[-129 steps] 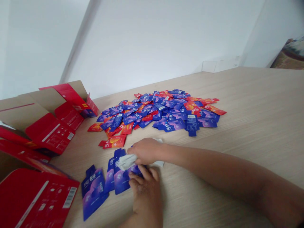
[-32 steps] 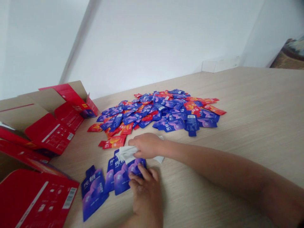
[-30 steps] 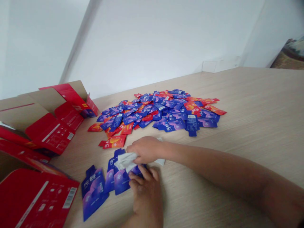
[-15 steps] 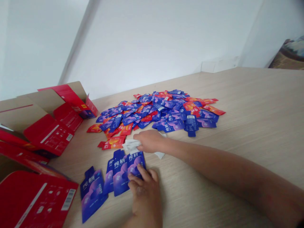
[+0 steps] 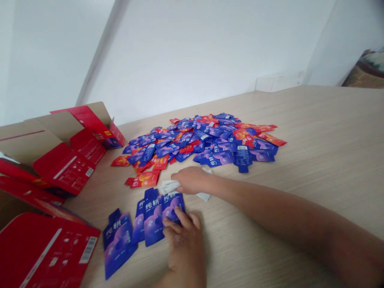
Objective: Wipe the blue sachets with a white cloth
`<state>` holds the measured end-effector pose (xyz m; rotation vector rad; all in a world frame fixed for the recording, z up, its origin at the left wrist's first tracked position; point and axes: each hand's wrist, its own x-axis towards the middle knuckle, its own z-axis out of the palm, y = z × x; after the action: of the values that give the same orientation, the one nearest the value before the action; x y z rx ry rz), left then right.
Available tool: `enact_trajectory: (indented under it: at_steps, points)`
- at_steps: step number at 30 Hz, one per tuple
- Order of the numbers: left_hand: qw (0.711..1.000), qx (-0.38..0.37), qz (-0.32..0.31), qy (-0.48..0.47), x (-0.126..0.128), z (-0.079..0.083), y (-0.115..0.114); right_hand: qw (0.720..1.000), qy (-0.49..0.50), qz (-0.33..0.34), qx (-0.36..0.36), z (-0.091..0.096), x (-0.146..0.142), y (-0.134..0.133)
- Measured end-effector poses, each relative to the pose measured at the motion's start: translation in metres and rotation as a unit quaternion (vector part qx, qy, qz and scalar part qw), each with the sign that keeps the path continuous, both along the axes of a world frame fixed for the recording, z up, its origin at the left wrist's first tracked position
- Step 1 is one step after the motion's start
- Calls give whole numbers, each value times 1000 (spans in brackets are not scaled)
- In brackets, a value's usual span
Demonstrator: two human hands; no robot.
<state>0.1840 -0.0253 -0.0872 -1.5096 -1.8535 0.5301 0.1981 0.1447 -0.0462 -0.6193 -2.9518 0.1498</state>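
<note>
My left hand (image 5: 183,246) lies at the bottom middle with its fingers pressed on a blue-purple foil sachet (image 5: 172,207). That sachet sits at the right end of a row of similar spouted sachets, with one (image 5: 153,222) touching it and another (image 5: 117,244) further left. My right arm reaches in from the right, and my right hand (image 5: 191,180) is shut on a crumpled white cloth (image 5: 169,187), just above the sachet row. A red sachet (image 5: 143,179) lies just left of that hand, and a large heap of red and blue sachets (image 5: 198,140) spreads beyond it.
Opened red-and-cardboard cartons (image 5: 51,168) lie flattened along the left side of the pale wood table (image 5: 318,120). A white wall rises behind the table, and a patterned, rounded object (image 5: 366,68) sits at the far right corner.
My right hand has moved up and away from the sachet under my left hand, carrying the white cloth toward the heap. That sachet now shows fully. My left hand has stayed in place.
</note>
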Motion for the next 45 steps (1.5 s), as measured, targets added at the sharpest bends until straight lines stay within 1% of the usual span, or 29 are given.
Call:
enact_trajectory:
  at_steps: [3,5,7,9,11,13,16,18,20,23,26,28,31,34,36,38,39,45]
  points:
    - [1000,6,7,-2,0,0,0,999,14,-26,13,6,4,4]
    - [1000,3,10,-12,0,0,0,999,41,-22,17,12,4,-1]
    - [1000,0,12,-29,1,-1,1,998,64,6,16,18,4,-9]
    - [999,-2,7,-48,2,0,1,996,62,56,6,21,2,-18]
    - [998,5,16,-64,3,0,1,994,38,106,-12,21,0,-26]
    - [997,12,29,-65,5,0,1,992,12,126,-26,17,-1,-31]
    - [998,10,39,-40,6,-2,2,994,-1,105,-36,9,-3,-31]
    - [999,3,41,-31,5,-2,2,996,2,79,-33,4,-4,-26]
    - [999,-4,29,-30,4,-2,2,999,2,45,-25,1,-4,-17]
    - [999,-9,12,-31,2,0,0,1000,-2,-7,-10,-1,-1,-2]
    - [1000,-11,10,-24,1,1,0,999,21,-35,8,3,2,6]
    - [1000,-8,16,-16,2,1,0,998,50,-30,14,7,3,3]
    - [1000,-1,26,-10,2,-1,0,997,69,27,2,14,1,-10]
    - [1000,6,16,-9,3,-1,0,994,43,97,-24,14,-2,-25]
    - [999,13,30,-8,5,-1,1,993,18,112,-36,12,-3,-31]
    - [999,14,49,-9,6,-1,1,994,3,106,-37,8,-4,-32]
    - [999,11,49,-13,6,-1,2,995,2,97,-33,7,-4,-30]
    - [997,-2,40,-62,5,-3,2,1000,1,6,-5,2,-1,-7]
